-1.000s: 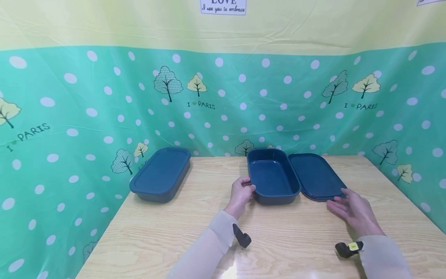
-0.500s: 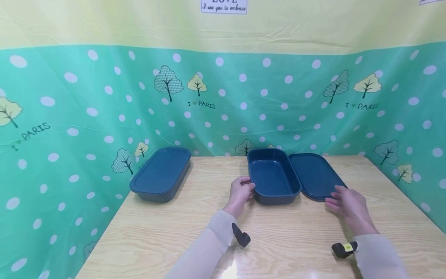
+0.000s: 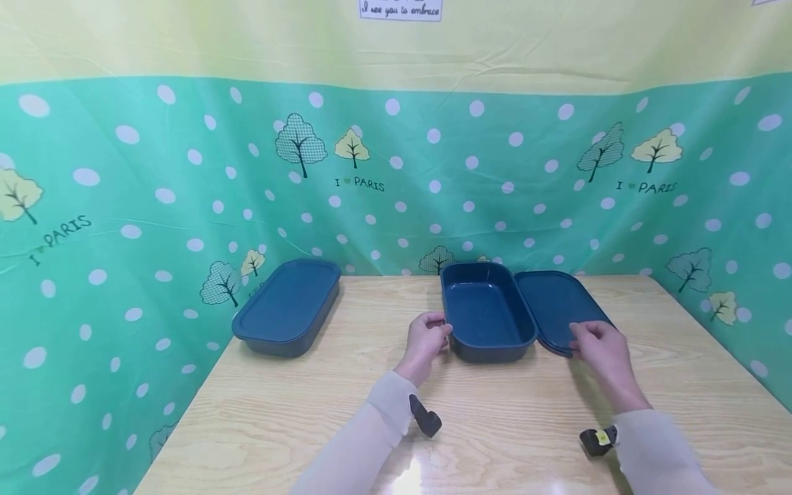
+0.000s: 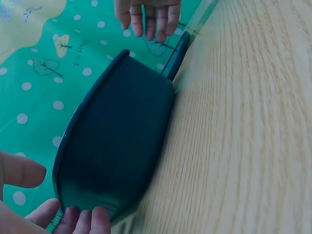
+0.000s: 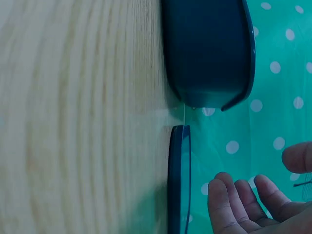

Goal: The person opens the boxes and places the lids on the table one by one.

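Observation:
A dark blue rectangular food container (image 3: 491, 354) stands uncovered on the table, its inside bare. My left hand (image 3: 427, 344) rests its fingertips against the near left side. In the left wrist view those fingertips (image 4: 83, 222) meet the container wall (image 4: 112, 126), while the thumb stays apart from it. A matching flat lid (image 3: 551, 306) lies just right of the container. My right hand (image 3: 603, 347) hovers over the lid's near right corner and hides it. In the right wrist view, its loosely bent fingers (image 5: 222, 195) are apart from the lid edge (image 5: 179, 195) and hold nothing.
A second blue container (image 3: 287, 302) with its lid on stands at the table's left. The wooden table (image 3: 278, 426) ends at a green dotted curtain (image 3: 396, 185) behind and at the sides. Bare wood lies between the two containers.
My right hand has moved left from the lid's right corner to above its near edge, fingers more bent. The left hand, the container and the lid keep their places.

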Demonstrator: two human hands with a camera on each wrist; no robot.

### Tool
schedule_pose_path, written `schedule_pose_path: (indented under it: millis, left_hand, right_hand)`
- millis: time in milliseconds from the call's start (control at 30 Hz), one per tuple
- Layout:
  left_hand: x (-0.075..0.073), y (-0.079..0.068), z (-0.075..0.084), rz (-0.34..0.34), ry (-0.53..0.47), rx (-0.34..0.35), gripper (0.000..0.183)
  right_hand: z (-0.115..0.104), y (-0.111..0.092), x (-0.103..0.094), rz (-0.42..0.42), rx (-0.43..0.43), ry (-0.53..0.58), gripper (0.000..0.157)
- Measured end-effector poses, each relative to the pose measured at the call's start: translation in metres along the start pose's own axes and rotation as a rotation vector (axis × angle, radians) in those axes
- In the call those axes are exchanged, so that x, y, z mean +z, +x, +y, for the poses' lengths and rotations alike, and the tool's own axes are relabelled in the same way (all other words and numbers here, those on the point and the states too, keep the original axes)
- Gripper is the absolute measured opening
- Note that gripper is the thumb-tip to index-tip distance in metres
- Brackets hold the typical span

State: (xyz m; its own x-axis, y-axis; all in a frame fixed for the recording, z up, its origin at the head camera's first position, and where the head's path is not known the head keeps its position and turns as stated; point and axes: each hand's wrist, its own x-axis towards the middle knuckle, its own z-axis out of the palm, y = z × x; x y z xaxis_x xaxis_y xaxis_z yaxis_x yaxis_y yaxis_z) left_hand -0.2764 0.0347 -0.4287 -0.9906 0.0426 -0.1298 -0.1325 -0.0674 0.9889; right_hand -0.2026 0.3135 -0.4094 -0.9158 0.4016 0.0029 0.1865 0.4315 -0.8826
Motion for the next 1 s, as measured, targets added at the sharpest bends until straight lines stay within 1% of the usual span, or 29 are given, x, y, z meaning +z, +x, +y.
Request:
schedule_pose_path:
  millis: [267,467,567,700,833,1000]
  left_hand:
    - [-0.01,0.0,0.002,-0.015,0.021,0.013,0.036]
    - [-0.022,0.001,0.002,-0.011,0.039,0.033,0.032]
    - [-0.028,0.001,0.003,-0.009,0.047,0.034,0.03]
    - [-0.034,-0.001,0.004,-0.016,0.081,0.049,0.032]
    - [-0.04,-0.001,0.006,-0.021,0.107,0.068,0.034]
    - [-0.048,-0.002,0.007,-0.027,0.13,0.068,0.036]
  right_hand:
    - [-0.012,-0.001,0.005,-0.014,-0.063,-0.097,0.056]
    - [-0.019,0.0,0.012,0.014,-0.119,-0.161,0.052]
    - [-0.023,0.0,0.016,0.034,-0.167,-0.176,0.047]
    - [-0.027,-0.001,0.021,0.055,-0.222,-0.18,0.042]
    - [-0.032,-0.002,0.027,0.048,-0.258,-0.181,0.039]
    - [-0.04,-0.002,0.036,0.024,-0.297,-0.178,0.036]
